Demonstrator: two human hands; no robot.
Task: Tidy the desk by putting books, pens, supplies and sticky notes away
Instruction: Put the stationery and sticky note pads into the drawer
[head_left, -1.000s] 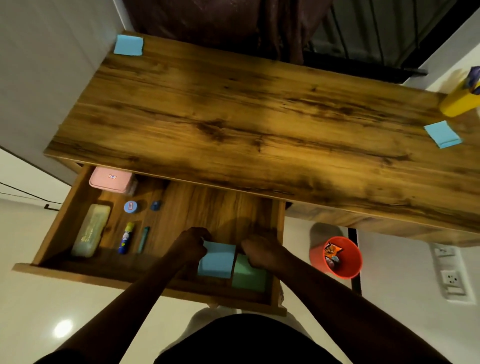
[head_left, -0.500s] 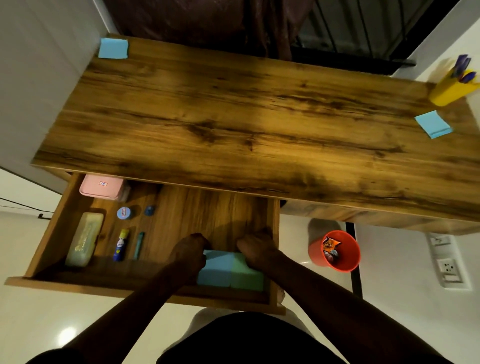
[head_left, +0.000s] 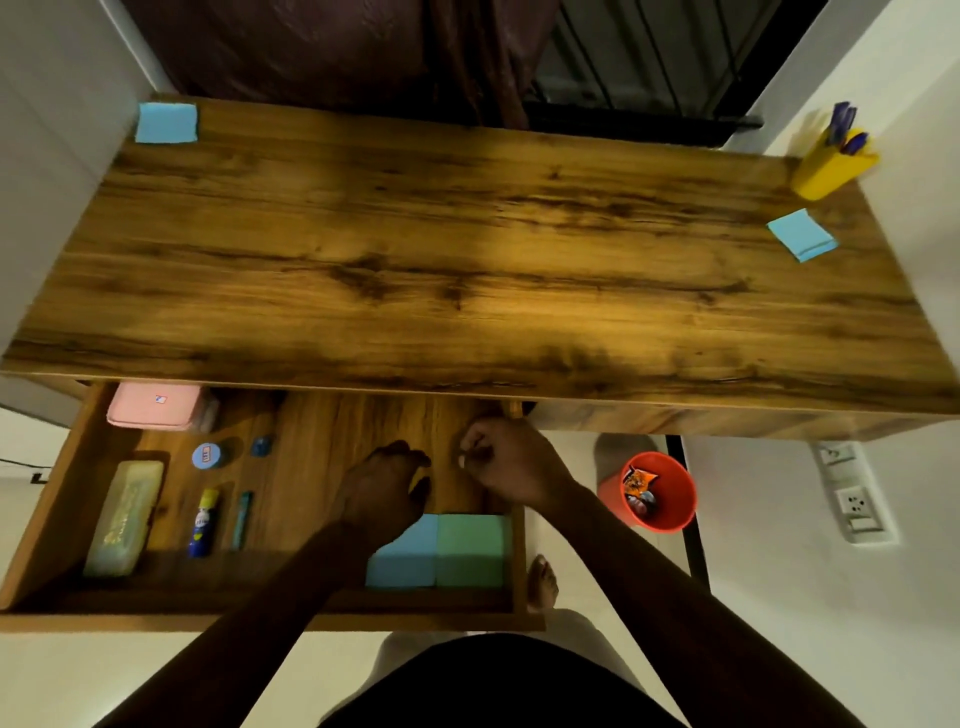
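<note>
Hands hang over the drawer (head_left: 156, 618): left hand (head_left: 384, 488) loosely curled, right hand (head_left: 511, 462) fisted, both seemingly empty. Likely next, a blue sticky pad (head_left: 801, 235) lies far right on the desk (head_left: 467, 260), nearer the right hand.

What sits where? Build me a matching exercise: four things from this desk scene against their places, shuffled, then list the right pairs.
Things
1. yellow pen holder
2. pink box
3. green sticky pad
4. orange bin

Places
A. on the floor, right of the drawer
B. front right corner of the drawer
C. far right corner of the desktop
D. back left corner of the drawer

Pairs: 1-C, 2-D, 3-B, 4-A
</note>
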